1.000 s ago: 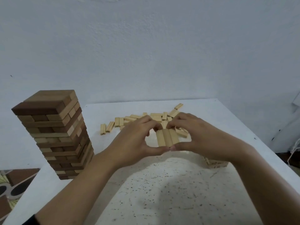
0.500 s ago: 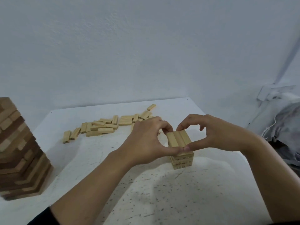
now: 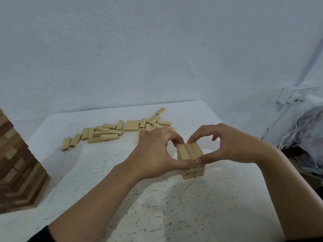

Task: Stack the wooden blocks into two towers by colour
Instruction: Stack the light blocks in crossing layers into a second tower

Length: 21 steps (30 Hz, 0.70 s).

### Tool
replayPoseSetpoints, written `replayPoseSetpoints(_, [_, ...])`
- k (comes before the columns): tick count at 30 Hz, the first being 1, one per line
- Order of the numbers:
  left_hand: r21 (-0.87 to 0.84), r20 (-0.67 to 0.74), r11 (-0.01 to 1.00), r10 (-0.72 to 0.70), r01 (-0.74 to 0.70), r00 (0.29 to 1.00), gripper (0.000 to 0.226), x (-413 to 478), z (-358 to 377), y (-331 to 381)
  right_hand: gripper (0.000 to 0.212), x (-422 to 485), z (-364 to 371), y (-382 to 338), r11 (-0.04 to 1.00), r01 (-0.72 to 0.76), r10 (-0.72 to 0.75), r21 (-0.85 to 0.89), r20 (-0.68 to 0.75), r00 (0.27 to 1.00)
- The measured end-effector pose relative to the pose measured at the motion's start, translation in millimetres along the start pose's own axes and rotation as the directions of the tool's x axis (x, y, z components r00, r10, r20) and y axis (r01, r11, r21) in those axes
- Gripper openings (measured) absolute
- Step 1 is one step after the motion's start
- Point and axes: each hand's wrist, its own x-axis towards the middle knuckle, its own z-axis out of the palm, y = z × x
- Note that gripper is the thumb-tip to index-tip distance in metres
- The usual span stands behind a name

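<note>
Your 3-blk layer, airborne 1 s ago, now sits atop light tower, table ctr-right. L hand & R hand pinch its ends. Loose blks behind: more layers needed.

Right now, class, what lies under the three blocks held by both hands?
Beneath the top three blocks stand lower layers of light blocks, ends marked dark, on the table. The left hand and right hand thumbs hide the joint.

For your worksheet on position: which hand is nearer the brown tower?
Left. The left hand sits right of the brown tower; the right hand is farther right, past the light stack.
</note>
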Motion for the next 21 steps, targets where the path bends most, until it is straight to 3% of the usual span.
replayPoseSetpoints(9, [0.005, 0.008, 1.000, 0.002, -0.002, 1.000, 0.071, -1.0, -0.2, 1.3, 0.046, -0.6, 0.8, 2.5, 1.000, 0.011, -0.010, 0.013, -0.015, 1.000])
replayPoseSetpoints(21, [0.018, 0.007, 1.000, 0.007, -0.007, 1.000, 0.064, -3.0, 1.2, 0.9, 0.051, -0.8, 4.1, 4.0, 0.999, 0.008, -0.007, 0.034, -0.025, 1.000])
